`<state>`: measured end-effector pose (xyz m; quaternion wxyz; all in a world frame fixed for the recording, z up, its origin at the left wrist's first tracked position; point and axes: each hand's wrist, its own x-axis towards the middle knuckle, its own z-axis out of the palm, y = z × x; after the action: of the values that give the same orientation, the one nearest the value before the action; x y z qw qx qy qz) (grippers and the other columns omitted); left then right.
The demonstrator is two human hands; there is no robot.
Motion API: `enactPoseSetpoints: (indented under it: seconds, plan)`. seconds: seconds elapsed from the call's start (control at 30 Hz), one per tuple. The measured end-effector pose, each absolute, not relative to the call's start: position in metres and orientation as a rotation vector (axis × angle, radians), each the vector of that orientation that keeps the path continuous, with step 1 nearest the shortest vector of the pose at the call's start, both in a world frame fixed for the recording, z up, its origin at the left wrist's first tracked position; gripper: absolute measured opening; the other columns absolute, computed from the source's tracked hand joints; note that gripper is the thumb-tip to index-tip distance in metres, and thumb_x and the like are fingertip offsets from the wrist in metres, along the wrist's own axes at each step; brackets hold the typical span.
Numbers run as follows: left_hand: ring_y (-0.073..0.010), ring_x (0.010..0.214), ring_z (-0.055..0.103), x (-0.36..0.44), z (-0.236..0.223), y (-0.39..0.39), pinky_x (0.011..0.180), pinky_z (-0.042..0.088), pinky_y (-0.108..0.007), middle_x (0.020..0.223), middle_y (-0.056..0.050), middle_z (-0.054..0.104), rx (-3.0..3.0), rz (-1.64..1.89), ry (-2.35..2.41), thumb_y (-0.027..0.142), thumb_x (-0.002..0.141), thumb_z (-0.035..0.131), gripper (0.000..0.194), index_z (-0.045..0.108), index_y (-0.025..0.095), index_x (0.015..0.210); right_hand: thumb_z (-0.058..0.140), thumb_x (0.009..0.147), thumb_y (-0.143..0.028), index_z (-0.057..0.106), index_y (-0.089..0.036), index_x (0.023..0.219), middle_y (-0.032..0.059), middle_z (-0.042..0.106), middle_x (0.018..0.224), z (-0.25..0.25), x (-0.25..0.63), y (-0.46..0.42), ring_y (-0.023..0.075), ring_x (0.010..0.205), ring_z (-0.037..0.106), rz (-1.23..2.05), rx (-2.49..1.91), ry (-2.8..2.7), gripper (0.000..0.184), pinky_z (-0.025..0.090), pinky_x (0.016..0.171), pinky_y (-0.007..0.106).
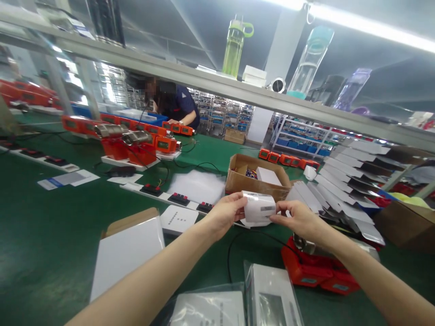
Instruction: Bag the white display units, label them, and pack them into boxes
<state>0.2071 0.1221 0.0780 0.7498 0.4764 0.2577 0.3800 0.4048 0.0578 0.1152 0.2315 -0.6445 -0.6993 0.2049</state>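
Note:
Both my hands hold a small white box [260,208] with a grey label above the green table [50,226]. My left hand [224,213] grips its left end with fingers curled. On the right end, my right hand [299,219] pinches the box. Just beyond the box stands an open cardboard box [238,179] with a white box and small parts inside. Under my right forearm sits a red device [306,269] with a black cable running from it.
A fanned stack of flat grey-white cartons [343,190] lies at the right. White boxes in plastic bags [272,294] sit near me, and a white sheet on cardboard [125,253] at the left. Orange-red devices [142,147] and a person in dark blue [178,106] are across the table.

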Motion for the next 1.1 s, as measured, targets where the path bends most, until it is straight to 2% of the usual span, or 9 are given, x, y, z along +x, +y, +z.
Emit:
enactPoseSetpoints:
  seconds: [0.2, 0.43, 0.6, 1.1]
  plan:
    - [-0.0139, 0.077, 0.062, 0.206, 0.071, 0.118, 0.078, 0.047, -0.029, 0.087, -0.005, 0.069, 1.020, 0.835, 0.508, 0.023, 0.079, 0.063, 0.018, 0.065, 0.014, 0.095, 0.056, 0.080, -0.048, 0.065, -0.018, 0.077, 0.0006, 0.063, 0.071, 0.116, 0.405, 0.060, 0.0144, 0.065, 0.052, 0.544, -1.788, -1.882, 0.031, 0.040, 0.061, 0.025]
    - [-0.0162, 0.087, 0.063, 0.205, 0.069, 0.116, 0.082, 0.045, -0.030, 0.095, -0.007, 0.071, 1.033, 0.784, 0.472, 0.017, 0.074, 0.064, 0.025, 0.066, 0.015, 0.099, 0.056, 0.079, -0.042, 0.061, -0.018, 0.069, -0.0024, 0.057, 0.062, 0.113, 0.405, 0.058, 0.0124, 0.058, 0.046, 0.504, -1.831, -1.909, 0.027, 0.035, 0.056, 0.025]
    - [-0.0167, 0.086, 0.063, 0.207, 0.066, 0.117, 0.081, 0.045, -0.030, 0.094, -0.007, 0.071, 1.020, 0.771, 0.474, 0.015, 0.071, 0.066, 0.030, 0.065, 0.015, 0.101, 0.056, 0.080, -0.040, 0.060, -0.019, 0.066, -0.0026, 0.058, 0.063, 0.115, 0.403, 0.054, 0.0136, 0.062, 0.049, 0.481, -1.846, -1.949, 0.025, 0.037, 0.060, 0.025]
    - [-0.0182, 0.091, 0.065, 0.210, 0.060, 0.119, 0.085, 0.045, -0.032, 0.101, -0.008, 0.071, 0.988, 0.750, 0.478, 0.010, 0.066, 0.069, 0.041, 0.062, 0.015, 0.106, 0.056, 0.081, -0.038, 0.060, -0.019, 0.067, -0.0016, 0.058, 0.063, 0.114, 0.402, 0.048, 0.0148, 0.062, 0.052, 0.452, -1.869, -2.062, 0.025, 0.036, 0.060, 0.026]
